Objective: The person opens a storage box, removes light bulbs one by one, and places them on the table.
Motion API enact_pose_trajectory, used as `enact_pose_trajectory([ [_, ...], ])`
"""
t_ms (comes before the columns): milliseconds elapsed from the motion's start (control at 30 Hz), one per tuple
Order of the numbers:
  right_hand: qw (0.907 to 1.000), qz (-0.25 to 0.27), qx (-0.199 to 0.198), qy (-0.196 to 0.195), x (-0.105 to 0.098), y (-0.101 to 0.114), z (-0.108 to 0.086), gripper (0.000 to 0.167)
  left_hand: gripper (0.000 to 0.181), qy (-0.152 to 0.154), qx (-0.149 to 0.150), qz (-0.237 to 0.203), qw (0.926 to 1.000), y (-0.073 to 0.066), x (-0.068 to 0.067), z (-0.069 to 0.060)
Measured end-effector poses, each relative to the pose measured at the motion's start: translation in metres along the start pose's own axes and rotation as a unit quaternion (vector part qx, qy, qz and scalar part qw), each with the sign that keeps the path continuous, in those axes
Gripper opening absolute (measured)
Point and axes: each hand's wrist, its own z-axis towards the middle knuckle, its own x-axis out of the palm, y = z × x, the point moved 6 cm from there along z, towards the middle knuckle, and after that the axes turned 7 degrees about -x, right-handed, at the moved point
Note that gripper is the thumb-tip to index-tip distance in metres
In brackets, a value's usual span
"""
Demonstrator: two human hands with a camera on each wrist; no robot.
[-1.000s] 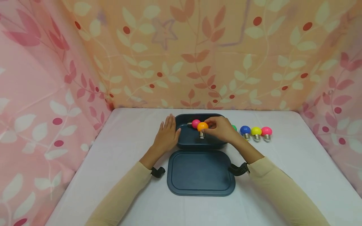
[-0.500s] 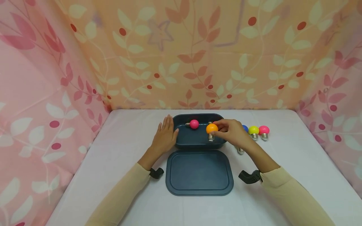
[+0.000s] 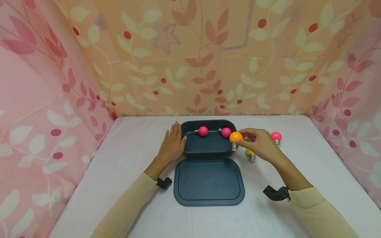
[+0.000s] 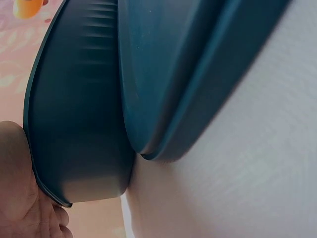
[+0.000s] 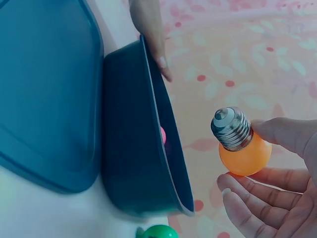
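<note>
My right hand (image 3: 259, 142) pinches an orange light bulb (image 3: 236, 136) by its round part, thumb on one side and fingers on the other. The bulb is held over the right rim of a dark blue box (image 3: 206, 148), its metal screw base pointing down in the head view. Inside the box lie two pink bulbs, one left of the middle (image 3: 203, 131) and one near the right end (image 3: 226, 132). Against the box's left side rests my left hand (image 3: 172, 143), fingers straight, thumb at the rim. Its thumb and fingers also show by the box wall in the left wrist view.
The box's dark blue lid (image 3: 209, 181) lies flat in front of it. Right of the box, a yellow bulb (image 3: 250, 152) and a pink bulb (image 3: 276, 136) show around my right hand. A green bulb (image 5: 161, 231) appears in the right wrist view. Patterned cloth (image 3: 190, 66) hangs behind the table.
My right hand has moved right with the orange bulb, from above the box's middle to its right rim, uncovering the second pink bulb. The left hand stays at the box's side.
</note>
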Motion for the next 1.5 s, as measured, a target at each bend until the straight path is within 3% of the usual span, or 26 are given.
enact_pose_trajectory([
  [600,0.9983,-0.031,0.046,-0.015,-0.032,-0.028,-0.034,0.06,0.068,-0.004,0.0,-0.008,1.0,0.001,0.006,0.001],
  [833,0.9955,-0.043,0.083,-0.013,-0.036,-0.045,-0.044,0.071,0.068,-0.012,0.001,-0.015,0.9998,0.002,0.005,0.001],
  [1500,0.9906,-0.037,0.13,0.021,-0.041,-0.084,-0.057,0.073,0.068,-0.011,-0.001,-0.029,0.9995,0.005,0.006,0.001],
])
